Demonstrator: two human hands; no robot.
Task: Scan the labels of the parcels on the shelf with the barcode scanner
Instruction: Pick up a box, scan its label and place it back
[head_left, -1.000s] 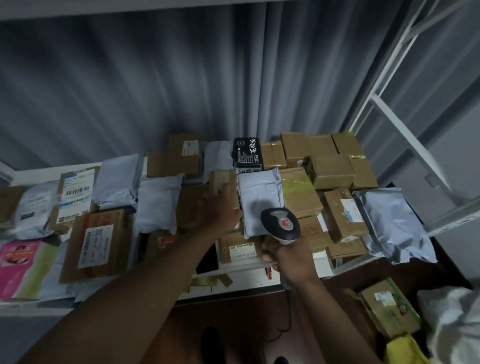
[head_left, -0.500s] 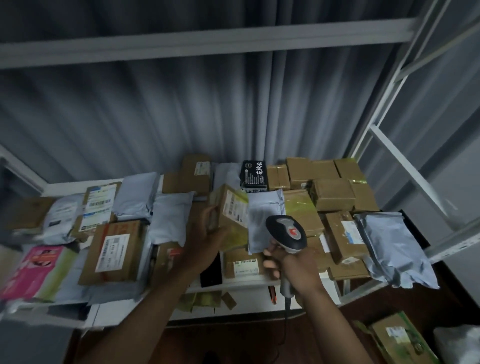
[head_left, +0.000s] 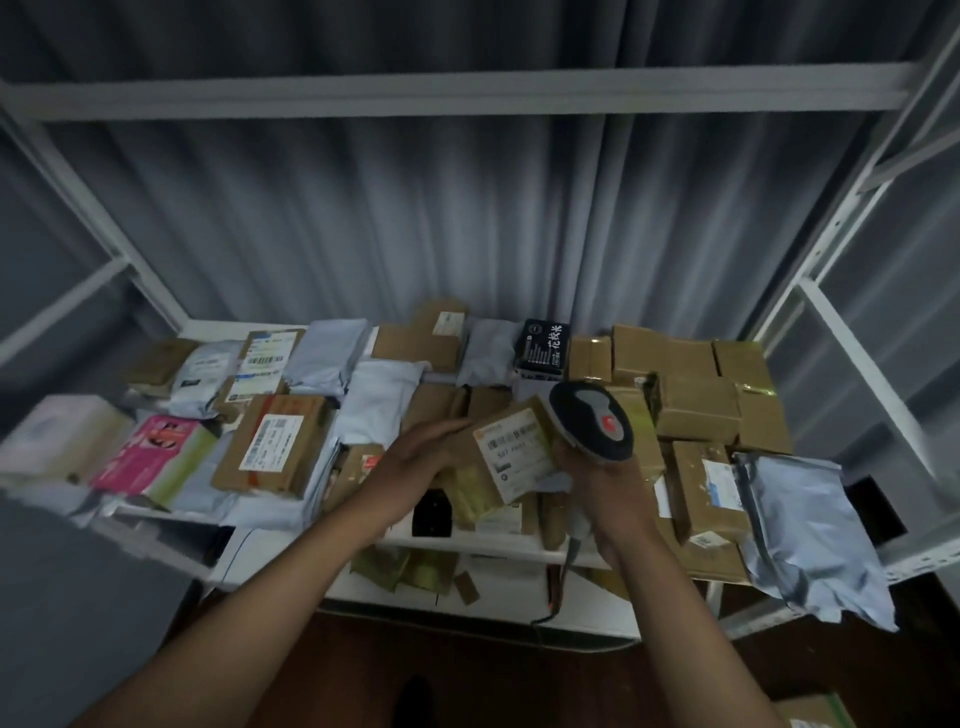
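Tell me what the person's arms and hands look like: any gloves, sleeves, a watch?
Both arms are bare as far as the picture shows, with no sleeves in view. The left hand and the right hand wear no gloves. No watch, ring or wristband shows on either, though the light is dim and the wrists are partly turned away.

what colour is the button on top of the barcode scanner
Red, on the barcode scanner; head view shows it best.

Dim, blurry frame (edges bowed)

Black box (head_left: 543, 349): white Chinese chars; other labels too blurred.
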